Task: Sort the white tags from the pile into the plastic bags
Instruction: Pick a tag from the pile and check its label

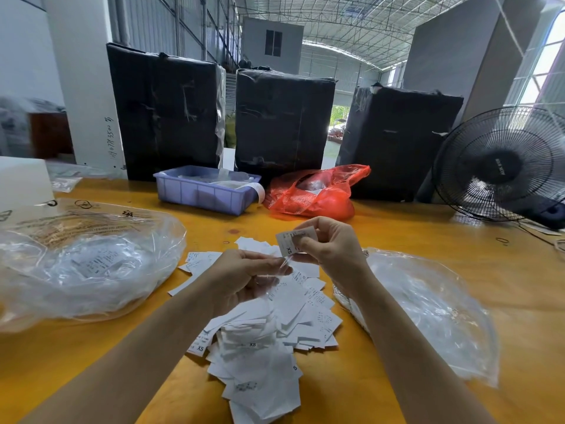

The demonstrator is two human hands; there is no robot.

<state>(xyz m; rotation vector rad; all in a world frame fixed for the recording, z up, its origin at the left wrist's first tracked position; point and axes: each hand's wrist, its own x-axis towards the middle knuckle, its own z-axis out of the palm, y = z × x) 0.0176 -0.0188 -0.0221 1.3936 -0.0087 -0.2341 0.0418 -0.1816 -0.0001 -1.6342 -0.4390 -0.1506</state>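
A pile of white tags [269,341] lies spread on the yellow table in front of me, some marked XS or S. My right hand [330,246] pinches a white tag [289,241] marked XS above the pile. My left hand [244,276] holds a small clear plastic bag [275,283] just below that tag. A large clear plastic bag [85,264] with tags inside lies at the left. Another clear plastic bag [428,307] lies at the right, partly under my right forearm.
A purple plastic bin [204,194] and a red plastic bag [315,194] stand behind the pile. Three black wrapped boxes [284,123] line the table's far edge. A black fan [501,166] stands at the far right. The yellow table [397,228] shows between them.
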